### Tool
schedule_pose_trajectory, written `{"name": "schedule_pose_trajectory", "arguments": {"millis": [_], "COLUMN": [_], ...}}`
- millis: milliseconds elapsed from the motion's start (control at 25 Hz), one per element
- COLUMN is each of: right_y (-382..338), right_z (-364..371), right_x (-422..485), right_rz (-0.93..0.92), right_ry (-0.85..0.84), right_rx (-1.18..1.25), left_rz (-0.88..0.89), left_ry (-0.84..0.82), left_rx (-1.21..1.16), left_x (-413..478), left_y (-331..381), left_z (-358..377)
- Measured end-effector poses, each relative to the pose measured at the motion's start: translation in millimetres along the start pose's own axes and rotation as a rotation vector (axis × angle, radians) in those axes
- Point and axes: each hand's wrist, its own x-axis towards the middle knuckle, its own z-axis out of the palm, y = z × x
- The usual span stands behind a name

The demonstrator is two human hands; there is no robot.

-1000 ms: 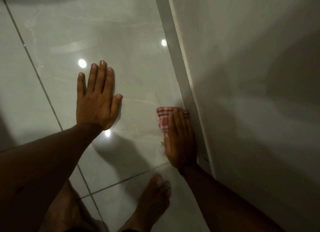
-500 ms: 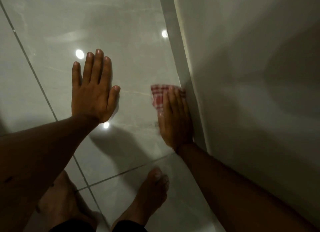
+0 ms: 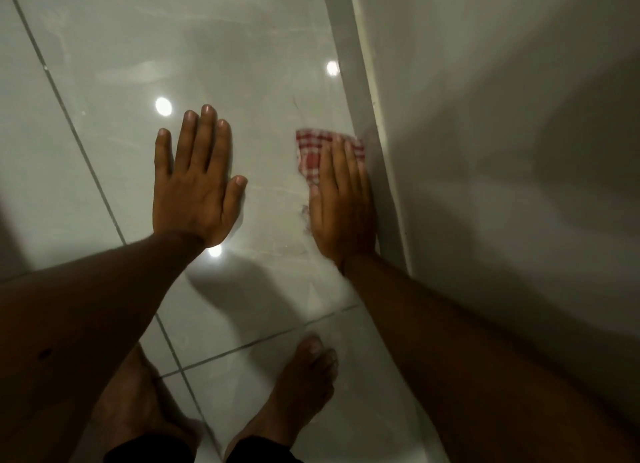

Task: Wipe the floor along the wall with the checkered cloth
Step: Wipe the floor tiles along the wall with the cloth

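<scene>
The red-and-white checkered cloth (image 3: pixel 313 153) lies flat on the glossy grey floor tiles (image 3: pixel 242 64), right against the skirting of the wall (image 3: pixel 485 151). My right hand (image 3: pixel 341 199) presses flat on top of it, fingers together; only the cloth's far and left edges show past the fingers. My left hand (image 3: pixel 195 182) rests palm-down on the tile to the left, fingers spread, holding nothing. A faint smeared streak runs on the tile beside my right hand.
A pale skirting strip (image 3: pixel 367 116) runs along the wall's foot on the right. My bare feet (image 3: pixel 298 386) stand on the tiles behind the hands. Grout lines (image 3: pixel 86 158) cross the floor. Ceiling lights reflect as bright spots.
My right hand has slid the cloth forward along the wall, away from my feet. The left hand stays planted on the tile; my head moved forward with it.
</scene>
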Motion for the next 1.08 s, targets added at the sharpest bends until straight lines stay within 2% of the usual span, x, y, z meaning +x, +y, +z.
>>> {"name": "schedule_pose_trajectory", "arguments": {"millis": [200,320,440,640,760,920,1080], "right_y": [19.8,20.5,7.7,-12.9,-16.5,-2.8,24.3], "right_z": [25.9,24.9,17.1,-12.8,-16.5,-5.3,20.9], "right_x": [-131.4,-136.9,-108.0,40.1,76.3,32.7,-82.3], "right_rz": [0.103,0.137,0.106,0.017,-0.021,-0.055,-0.01], "right_ry": [-0.139,-0.14,-0.11,0.03,0.057,0.097,0.033], "right_rx": [-0.07,-0.002,-0.013,0.069,0.054,0.144,0.066], "left_rz": [0.004,0.002,-0.006,0.008,0.01,0.012,0.012], "left_ry": [0.012,0.008,0.002,0.019,0.022,0.034,0.041], "left_rx": [0.001,-0.014,-0.015,0.002,0.016,0.008,0.009], "left_x": [-2.0,0.1,-0.6,-1.4,-1.0,-3.1,-0.7], "left_y": [-2.2,-0.2,-1.8,-0.6,-3.5,-1.9,-1.0], "left_z": [2.2,2.0,1.1,1.5,3.2,3.4,1.5]}}
